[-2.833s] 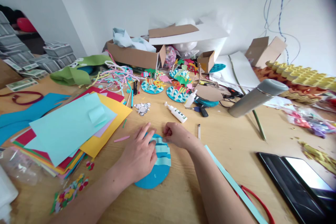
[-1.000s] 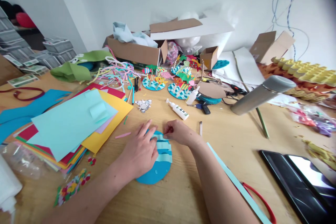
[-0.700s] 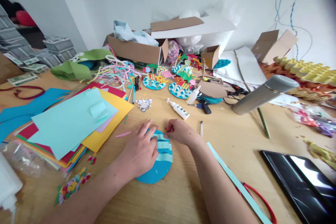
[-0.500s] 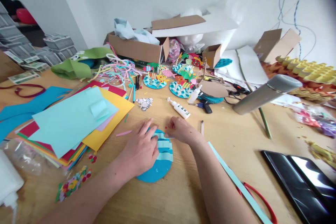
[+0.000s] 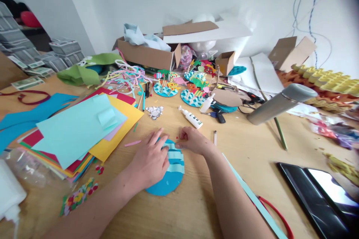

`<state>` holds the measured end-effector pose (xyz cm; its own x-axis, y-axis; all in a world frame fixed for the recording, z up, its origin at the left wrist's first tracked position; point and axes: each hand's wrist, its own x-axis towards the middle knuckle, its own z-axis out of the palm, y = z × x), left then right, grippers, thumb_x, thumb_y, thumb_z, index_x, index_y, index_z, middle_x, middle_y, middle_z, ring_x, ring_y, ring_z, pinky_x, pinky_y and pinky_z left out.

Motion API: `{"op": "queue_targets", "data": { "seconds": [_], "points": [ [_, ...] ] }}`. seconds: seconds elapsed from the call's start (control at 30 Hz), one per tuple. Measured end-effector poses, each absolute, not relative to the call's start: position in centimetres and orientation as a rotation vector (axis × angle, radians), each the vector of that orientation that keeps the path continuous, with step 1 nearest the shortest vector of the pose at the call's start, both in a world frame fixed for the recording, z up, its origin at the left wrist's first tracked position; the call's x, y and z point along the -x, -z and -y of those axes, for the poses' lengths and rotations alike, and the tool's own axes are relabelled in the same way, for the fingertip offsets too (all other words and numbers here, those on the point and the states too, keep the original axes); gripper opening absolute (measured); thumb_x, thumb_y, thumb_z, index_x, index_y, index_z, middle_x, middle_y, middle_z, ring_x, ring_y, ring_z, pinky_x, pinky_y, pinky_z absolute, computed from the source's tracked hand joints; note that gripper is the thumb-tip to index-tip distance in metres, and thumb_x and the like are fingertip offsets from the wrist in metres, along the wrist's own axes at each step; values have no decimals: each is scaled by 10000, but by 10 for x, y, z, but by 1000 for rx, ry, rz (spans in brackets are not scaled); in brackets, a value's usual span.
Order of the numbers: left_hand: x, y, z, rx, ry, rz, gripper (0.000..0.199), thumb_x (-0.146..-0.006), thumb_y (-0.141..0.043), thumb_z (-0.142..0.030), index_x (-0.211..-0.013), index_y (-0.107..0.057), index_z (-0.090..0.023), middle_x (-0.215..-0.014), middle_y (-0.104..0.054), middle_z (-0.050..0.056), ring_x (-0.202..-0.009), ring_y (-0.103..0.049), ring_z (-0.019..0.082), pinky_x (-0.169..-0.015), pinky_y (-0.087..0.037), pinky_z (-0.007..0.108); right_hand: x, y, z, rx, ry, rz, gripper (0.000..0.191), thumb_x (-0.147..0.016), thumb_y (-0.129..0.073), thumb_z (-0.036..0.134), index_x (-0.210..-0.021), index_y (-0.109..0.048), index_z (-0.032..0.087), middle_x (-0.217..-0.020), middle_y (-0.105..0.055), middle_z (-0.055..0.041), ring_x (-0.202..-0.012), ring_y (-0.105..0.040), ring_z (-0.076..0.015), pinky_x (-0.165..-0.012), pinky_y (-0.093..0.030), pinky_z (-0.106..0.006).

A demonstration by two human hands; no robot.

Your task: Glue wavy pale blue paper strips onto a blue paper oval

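A blue paper disc (image 5: pixel 165 187) lies on the table in front of me, with several pale blue paper strips (image 5: pixel 176 168) across its upper half, raised in waves. My left hand (image 5: pixel 153 157) rests flat over the disc's left side, fingers extended over the strips' left ends. At the disc's upper right edge, my right hand (image 5: pixel 193 141) has thumb and fingers pinched on the end of a pale strip; its fingertips are partly hidden. A tiny red paper piece (image 5: pixel 177 137) lies by the right fingers. A pink strip (image 5: pixel 132 143) sits left of the disc.
Stacked coloured paper (image 5: pixel 73 130) lies left, with cut-out bits (image 5: pixel 78 196) nearer me. Glue bottles (image 5: pixel 192 117) and finished wavy discs (image 5: pixel 193 98) stand beyond my hands. A grey thermos (image 5: pixel 280 104), red-handled scissors (image 5: pixel 277 214) and a black phone (image 5: pixel 305 198) are right.
The camera view has shifted slightly. Both hands stay at the disc in nearly the same pose, and the strips look unchanged.
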<state>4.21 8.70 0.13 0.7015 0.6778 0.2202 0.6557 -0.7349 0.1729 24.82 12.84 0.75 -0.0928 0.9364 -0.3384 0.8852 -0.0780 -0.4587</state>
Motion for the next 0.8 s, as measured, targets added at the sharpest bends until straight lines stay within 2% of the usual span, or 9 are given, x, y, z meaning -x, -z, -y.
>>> {"op": "queue_targets", "data": {
  "seconds": [0.37,0.5,0.63,0.8],
  "points": [
    [-44,-3,-88,-2836,-379,-1103,281,-894,-456,-186,-1021,-697,-116,-1365,-544,152,-1415,-270,344,-1134,-311,523,-244,-2,-127,2095,-844,2067,268,-662,-781,299,-787,-568,196,-949,-606,-68,-966,-547,-248,-711,-352,-288],
    [-44,-4,-88,-2833,-409,-1109,289,-898,-441,-165,-1014,-702,-127,-1360,-551,145,-1408,-287,336,-1120,-337,531,-250,-4,-128,2028,-920,2061,290,-652,-806,311,-790,-578,196,-887,-617,-28,-874,-557,-191,-671,-357,-254],
    [-43,-5,-88,-2840,-401,-1106,298,-904,-439,-177,-1045,-696,-122,-1360,-552,145,-1410,-287,335,-1123,-332,531,-257,-3,-129,1949,-1034,2051,248,-744,-747,377,-806,-589,196,-764,-613,19,-710,-546,-126,-596,-357,-223],
    [-43,-5,-87,-2822,-387,-1112,299,-901,-439,-174,-1048,-696,-126,-1372,-541,133,-1420,-266,327,-1134,-315,514,-255,0,-129,1973,-983,2041,309,-643,-819,323,-791,-582,191,-801,-601,-1,-766,-537,-155,-616,-352,-236]
  ]
}}
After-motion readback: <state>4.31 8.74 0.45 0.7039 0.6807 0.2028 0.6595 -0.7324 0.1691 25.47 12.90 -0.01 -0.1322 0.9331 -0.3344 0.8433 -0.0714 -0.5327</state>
